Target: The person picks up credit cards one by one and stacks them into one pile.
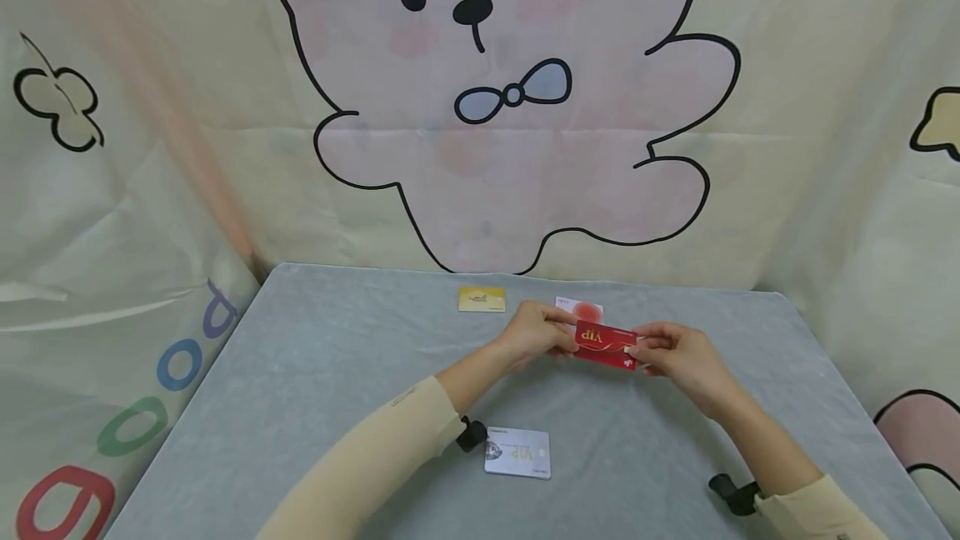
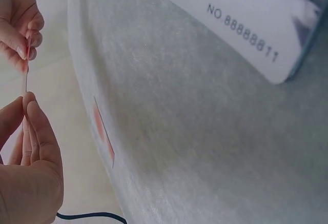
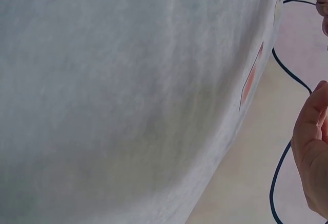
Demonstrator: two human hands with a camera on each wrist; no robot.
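Note:
A red VIP card (image 1: 604, 345) is held up above the table between both hands, its lettering upside down in the head view. My left hand (image 1: 536, 332) pinches its left end between thumb and fingers. At the other end, my right hand (image 1: 684, 361) pinches it the same way. Seen edge-on in the left wrist view, the card (image 2: 24, 83) is a thin strip between the left hand (image 2: 36, 167) and the right hand (image 2: 20, 19). The right wrist view shows only part of the right hand (image 3: 313, 152), and the card is out of sight there.
Behind the held card lies a white card with a red circle (image 1: 570, 305), partly covered. A gold card (image 1: 482, 299) lies near the back edge. A silver VIP card (image 1: 517, 453) lies nearer, beside the left wrist camera (image 1: 472, 435). Pale blue cloth (image 1: 300, 407) covers the table.

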